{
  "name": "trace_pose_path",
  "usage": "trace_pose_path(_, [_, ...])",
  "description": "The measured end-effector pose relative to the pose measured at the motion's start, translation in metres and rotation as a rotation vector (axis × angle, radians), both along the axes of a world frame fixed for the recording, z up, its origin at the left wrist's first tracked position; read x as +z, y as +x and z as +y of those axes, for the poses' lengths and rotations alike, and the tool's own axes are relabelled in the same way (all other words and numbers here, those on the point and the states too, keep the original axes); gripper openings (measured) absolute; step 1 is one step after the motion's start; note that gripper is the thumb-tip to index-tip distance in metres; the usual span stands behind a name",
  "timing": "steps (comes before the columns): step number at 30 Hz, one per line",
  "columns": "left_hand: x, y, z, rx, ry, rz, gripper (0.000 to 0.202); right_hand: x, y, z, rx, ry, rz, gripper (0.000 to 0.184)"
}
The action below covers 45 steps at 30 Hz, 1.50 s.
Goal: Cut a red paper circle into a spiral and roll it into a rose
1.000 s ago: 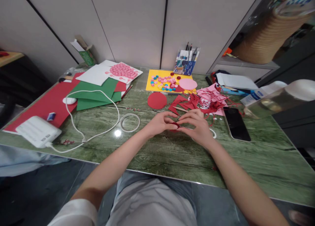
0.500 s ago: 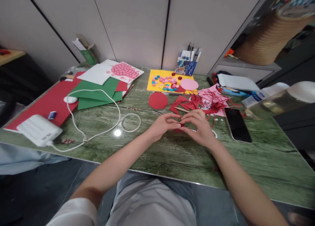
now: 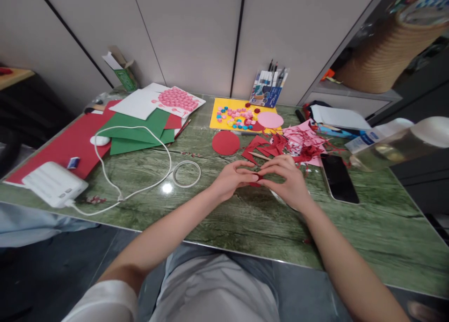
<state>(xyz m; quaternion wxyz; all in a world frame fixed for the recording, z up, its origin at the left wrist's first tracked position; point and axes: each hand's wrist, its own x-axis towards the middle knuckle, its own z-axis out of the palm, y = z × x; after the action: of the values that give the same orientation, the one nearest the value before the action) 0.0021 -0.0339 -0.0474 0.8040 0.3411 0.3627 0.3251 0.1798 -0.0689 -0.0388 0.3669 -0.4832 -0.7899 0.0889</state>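
Observation:
Between the fingertips of both hands is a small dark-red paper piece (image 3: 257,178), curled and partly covered by the fingers. My left hand (image 3: 232,179) pinches its left side, thumb and fingers bent. My right hand (image 3: 288,181) pinches the right side with thumb and index finger. Both hands hover low over the green marbled table (image 3: 224,223). Just beyond them lie red paper scraps (image 3: 273,145), a thin wooden stick (image 3: 259,156) and a flat red paper circle (image 3: 225,143). Something white (image 3: 279,198) shows partly under my right hand.
A yellow sheet (image 3: 215,120) holds small paper rolls and a pink oval (image 3: 270,120). Pink paper shreds (image 3: 301,135), a phone (image 3: 339,178) and a bottle (image 3: 396,146) are at right. At left lie a power bank (image 3: 54,184), its white cable (image 3: 171,165), green sheets (image 3: 135,139) and red paper (image 3: 66,149).
My fingertips have drawn slightly closer around the red paper piece, and more of its curled dark-red edge shows. The view has shifted very slightly. Other things on the table stay put.

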Motion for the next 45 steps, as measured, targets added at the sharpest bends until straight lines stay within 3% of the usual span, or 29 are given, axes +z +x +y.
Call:
trace_pose_path(6, [0.004, -0.011, 0.01, -0.273, 0.206, 0.058, 0.044, -0.002, 0.002, 0.0, 0.06, -0.024, -0.027, 0.019])
trace_pose_path(12, [0.006, -0.02, 0.016, -0.434, 0.296, 0.129, 0.042, -0.004, -0.003, -0.003, 0.18, -0.057, -0.074, 0.018])
trace_pose_path(14, [0.006, -0.018, 0.014, -0.379, 0.276, 0.115, 0.043, -0.005, -0.004, -0.002, 0.167, -0.041, -0.079, 0.017])
trace_pose_path(20, [-0.001, 0.0, -0.003, 0.053, 0.058, -0.024, 0.041, -0.012, -0.004, 0.0, -0.059, 0.148, -0.129, 0.016])
trace_pose_path(27, [-0.003, 0.003, -0.006, 0.096, 0.019, -0.061, 0.039, -0.013, -0.007, -0.002, -0.084, 0.225, -0.153, 0.016])
trace_pose_path(33, [0.002, -0.004, 0.003, -0.098, 0.123, 0.033, 0.042, -0.002, 0.0, -0.003, 0.022, 0.172, -0.077, 0.015])
trace_pose_path(41, [0.005, -0.016, 0.015, -0.412, 0.293, 0.186, 0.039, -0.003, -0.005, -0.004, 0.16, 0.056, -0.09, 0.018])
trace_pose_path(43, [0.004, -0.017, 0.015, -0.444, 0.303, 0.203, 0.039, -0.003, -0.006, -0.004, 0.186, 0.028, -0.091, 0.017])
trace_pose_path(45, [0.003, -0.015, 0.013, -0.397, 0.289, 0.174, 0.039, -0.003, -0.005, -0.003, 0.172, 0.027, -0.087, 0.016])
